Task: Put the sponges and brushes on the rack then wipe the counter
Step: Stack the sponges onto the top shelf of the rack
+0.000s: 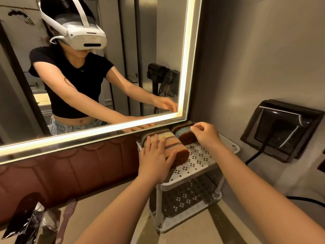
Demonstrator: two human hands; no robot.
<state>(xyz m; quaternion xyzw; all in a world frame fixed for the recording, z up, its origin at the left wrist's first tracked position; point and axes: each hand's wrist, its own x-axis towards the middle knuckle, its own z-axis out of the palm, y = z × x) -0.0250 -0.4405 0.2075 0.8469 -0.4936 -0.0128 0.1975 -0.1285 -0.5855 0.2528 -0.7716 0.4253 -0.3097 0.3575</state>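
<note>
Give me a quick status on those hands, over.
Left hand flat on striped sponges, top shelf of rack. Right hand at blue sponge, grip unclear. Pink brush lies on counter, not racked. Nothing in the way.

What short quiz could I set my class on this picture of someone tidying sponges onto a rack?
1. True or false: the sponges lie on the lower shelf of the rack.
2. Which hand lies flat on the striped sponges? A left, B right, C neither.
3. Fill the gap: the pink brush lies on the ____, not yet on the rack.

Key
1. False: they are on the top shelf.
2. A, the left hand.
3. counter.
</note>
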